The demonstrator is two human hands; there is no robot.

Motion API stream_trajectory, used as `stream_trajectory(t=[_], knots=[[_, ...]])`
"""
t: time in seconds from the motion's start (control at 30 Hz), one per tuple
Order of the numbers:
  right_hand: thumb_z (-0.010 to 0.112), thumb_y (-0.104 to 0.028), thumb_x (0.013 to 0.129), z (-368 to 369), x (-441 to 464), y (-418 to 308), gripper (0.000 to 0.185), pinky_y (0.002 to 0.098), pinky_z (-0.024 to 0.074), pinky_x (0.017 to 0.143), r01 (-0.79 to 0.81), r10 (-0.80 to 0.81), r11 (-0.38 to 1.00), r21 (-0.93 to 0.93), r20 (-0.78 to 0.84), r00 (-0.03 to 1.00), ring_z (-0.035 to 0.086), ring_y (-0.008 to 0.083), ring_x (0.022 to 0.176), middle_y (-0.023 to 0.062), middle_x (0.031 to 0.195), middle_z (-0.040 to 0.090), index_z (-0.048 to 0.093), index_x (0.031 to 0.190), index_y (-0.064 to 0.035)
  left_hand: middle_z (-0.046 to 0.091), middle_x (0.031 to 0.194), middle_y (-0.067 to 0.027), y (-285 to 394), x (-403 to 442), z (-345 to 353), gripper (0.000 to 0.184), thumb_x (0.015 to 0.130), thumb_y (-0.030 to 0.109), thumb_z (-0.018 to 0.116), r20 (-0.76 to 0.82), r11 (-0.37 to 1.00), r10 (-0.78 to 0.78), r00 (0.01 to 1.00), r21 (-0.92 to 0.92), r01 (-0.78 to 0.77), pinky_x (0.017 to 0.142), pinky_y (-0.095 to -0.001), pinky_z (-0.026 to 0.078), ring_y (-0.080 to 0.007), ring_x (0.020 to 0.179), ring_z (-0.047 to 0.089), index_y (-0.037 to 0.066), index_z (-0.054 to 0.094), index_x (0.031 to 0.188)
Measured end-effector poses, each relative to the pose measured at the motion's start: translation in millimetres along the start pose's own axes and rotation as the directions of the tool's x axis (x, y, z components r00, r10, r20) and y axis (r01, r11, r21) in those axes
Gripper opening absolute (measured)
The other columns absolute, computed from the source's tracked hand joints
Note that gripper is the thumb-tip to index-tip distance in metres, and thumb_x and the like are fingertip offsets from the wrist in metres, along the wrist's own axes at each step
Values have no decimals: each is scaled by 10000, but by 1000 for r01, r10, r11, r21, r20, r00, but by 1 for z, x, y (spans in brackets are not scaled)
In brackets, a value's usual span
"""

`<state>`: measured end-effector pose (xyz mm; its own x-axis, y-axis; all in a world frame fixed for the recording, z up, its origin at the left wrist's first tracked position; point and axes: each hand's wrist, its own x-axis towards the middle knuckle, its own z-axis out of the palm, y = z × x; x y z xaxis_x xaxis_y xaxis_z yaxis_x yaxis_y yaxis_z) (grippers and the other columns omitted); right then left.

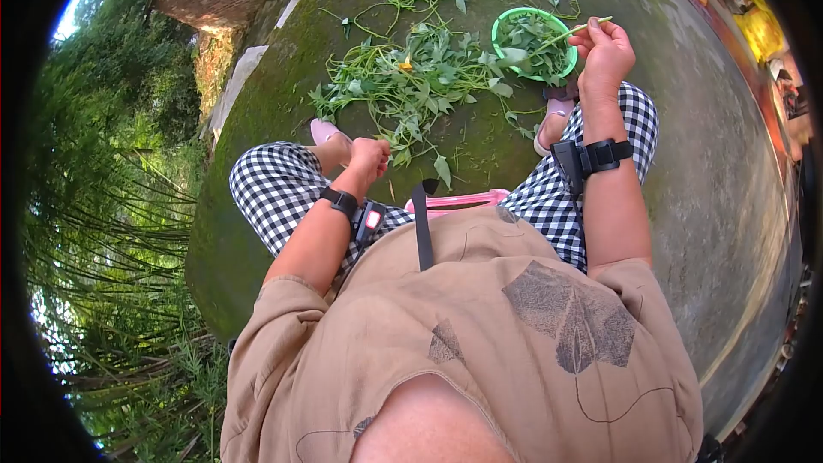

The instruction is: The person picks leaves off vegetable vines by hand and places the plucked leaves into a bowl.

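Stem point(563, 36) in right hand point(607, 56), green basket point(521, 11) near, leafy vines point(416, 77) alongside

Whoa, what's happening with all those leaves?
Someone sitting outside is handling leafy greens. Their right hand pinches a green stem by the green basket, which already has leaves inside. Their left hand is closed near a big leafy heap on the ground; whether it holds anything isn't clear.
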<state>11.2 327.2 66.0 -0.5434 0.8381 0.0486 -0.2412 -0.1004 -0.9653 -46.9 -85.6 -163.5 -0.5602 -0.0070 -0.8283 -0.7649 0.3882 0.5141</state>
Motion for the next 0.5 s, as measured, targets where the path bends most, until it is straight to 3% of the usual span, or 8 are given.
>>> stream_trajectory(t=[0.07,0.13,0.2,0.23,0.33,0.43,0.5], knots=[[618,-56,900,3,-2,1,81,193,444,472,-19,20,999,-36,20,1000,610,108,545,68,725,658,611,953,4,563,584,-63,19,-59,16,122,744,63,577,117,958,176,977,209,-198,398,-345,387,-186,478,534,64,650,646],[618,-49,894,6,-5,1,82,190,442,472,-45,49,996,-74,62,997,605,105,541,65,727,656,612,958,3,621,660,-79,20,-78,29,122,749,65,588,299,815,302,905,413,-408,500,-356,454,-200,580,592,58,707,725],[619,-43,888,10,-11,2,82,188,440,473,-73,87,991,-111,128,988,599,102,536,62,730,653,614,957,1,677,764,-97,7,-68,36,166,768,73,599,524,557,339,782,558,-615,656,-361,526,-218,722,652,54,754,825],[623,-43,878,12,-13,7,85,185,438,472,-77,96,991,-108,182,979,591,96,532,55,735,650,619,954,-7,687,773,-124,10,-64,40,178,760,103,617,644,265,331,690,638,-723,711,-322,520,-227,742,657,51,754,862],[625,-96,897,18,-23,13,109,188,443,506,-118,200,966,-231,372,906,626,99,585,39,759,670,633,994,-45,681,761,-146,10,-79,46,174,759,157,644,647,332,311,696,612,-718,715,-330,521,-226,737,660,42,749,835],[625,-143,901,27,-39,14,114,193,444,532,-174,313,934,-311,485,816,631,92,607,19,759,670,634,981,-63,665,733,-168,9,-77,43,220,762,229,675,657,-11,254,710,736,-677,720,-326,519,-230,712,650,29,743,822],[622,-157,903,32,-48,12,113,198,447,549,-208,375,915,-346,539,754,634,92,626,13,762,670,633,977,-72,682,769,-140,30,-95,50,227,751,204,701,425,276,352,834,805,-526,717,-317,514,-203,718,643,41,739,903]])
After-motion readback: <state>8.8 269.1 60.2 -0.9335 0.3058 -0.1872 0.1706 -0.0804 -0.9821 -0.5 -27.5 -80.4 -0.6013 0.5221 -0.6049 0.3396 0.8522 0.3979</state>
